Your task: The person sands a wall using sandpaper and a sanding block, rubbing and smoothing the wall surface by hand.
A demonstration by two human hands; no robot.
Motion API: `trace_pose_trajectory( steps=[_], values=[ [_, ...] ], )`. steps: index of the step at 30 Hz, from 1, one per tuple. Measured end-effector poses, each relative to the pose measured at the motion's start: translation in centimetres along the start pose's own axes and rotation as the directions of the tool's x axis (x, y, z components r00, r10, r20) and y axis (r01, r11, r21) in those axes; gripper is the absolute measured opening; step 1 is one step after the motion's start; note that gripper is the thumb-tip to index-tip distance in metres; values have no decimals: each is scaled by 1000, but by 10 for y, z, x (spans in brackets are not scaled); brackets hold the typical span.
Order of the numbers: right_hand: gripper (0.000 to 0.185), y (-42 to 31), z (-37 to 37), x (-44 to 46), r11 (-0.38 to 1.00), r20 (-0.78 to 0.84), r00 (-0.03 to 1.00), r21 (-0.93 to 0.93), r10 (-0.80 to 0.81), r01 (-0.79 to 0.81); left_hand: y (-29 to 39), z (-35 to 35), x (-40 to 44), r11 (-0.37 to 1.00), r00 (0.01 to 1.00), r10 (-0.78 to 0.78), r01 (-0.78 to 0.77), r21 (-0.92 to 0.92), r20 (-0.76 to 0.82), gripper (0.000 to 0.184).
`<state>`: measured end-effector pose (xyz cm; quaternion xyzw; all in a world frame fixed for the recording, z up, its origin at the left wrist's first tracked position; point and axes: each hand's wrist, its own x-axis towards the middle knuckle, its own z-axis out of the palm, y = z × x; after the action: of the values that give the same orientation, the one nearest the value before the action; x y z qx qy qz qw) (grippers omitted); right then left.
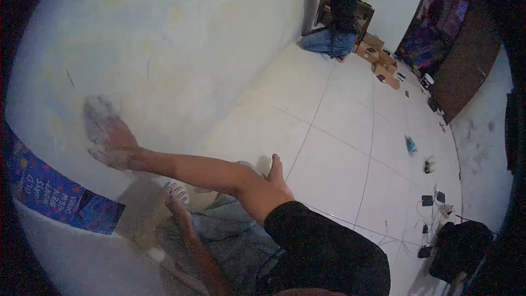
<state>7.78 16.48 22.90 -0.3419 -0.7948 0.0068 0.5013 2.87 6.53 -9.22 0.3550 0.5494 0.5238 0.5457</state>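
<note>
Against the pale, patchy wall point(164, 38) is my right hand point(114, 141), its bare arm reaching across from a black sleeve. Motion smears its fingers, and a greyish blurred patch lies at them, so whether it holds something cannot be made out. My left hand point(176, 194) is lower, beside the grey cloth over my legs point(230, 230). Its whitish, dusty fingers are loosely bent and a little apart, with nothing visible in them.
A blue lettered strip point(71, 197) is at the lower left. Bare toes rest on the tiled floor point(334, 148). Farther off, a person in black point(342, 5) kneels by the wall near cardboard boxes point(378, 57). Cables, chargers point(427, 200) and a black bag point(463, 244) lie right.
</note>
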Motion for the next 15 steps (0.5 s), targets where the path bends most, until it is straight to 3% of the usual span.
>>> trace_pose_trajectory(
  steps=[7,9,13,15],
  values=[
    [84,3,-30,60,999,-236,971,-33,-32,25,-1,-7,6,1000,1000,-13,13,-16,11,42],
    [87,14,-31,39,995,-182,979,-30,86,-93,-2,-6,7,1000,1000,-14,14,-10,14,42],
    [90,12,-3,-11,996,-125,988,27,87,-85,-2,-6,4,1000,1000,-16,16,-6,25,42],
    [86,1,10,-20,994,43,993,13,-111,110,-1,-6,2,1000,1000,-17,17,-7,25,41]
  ],
)
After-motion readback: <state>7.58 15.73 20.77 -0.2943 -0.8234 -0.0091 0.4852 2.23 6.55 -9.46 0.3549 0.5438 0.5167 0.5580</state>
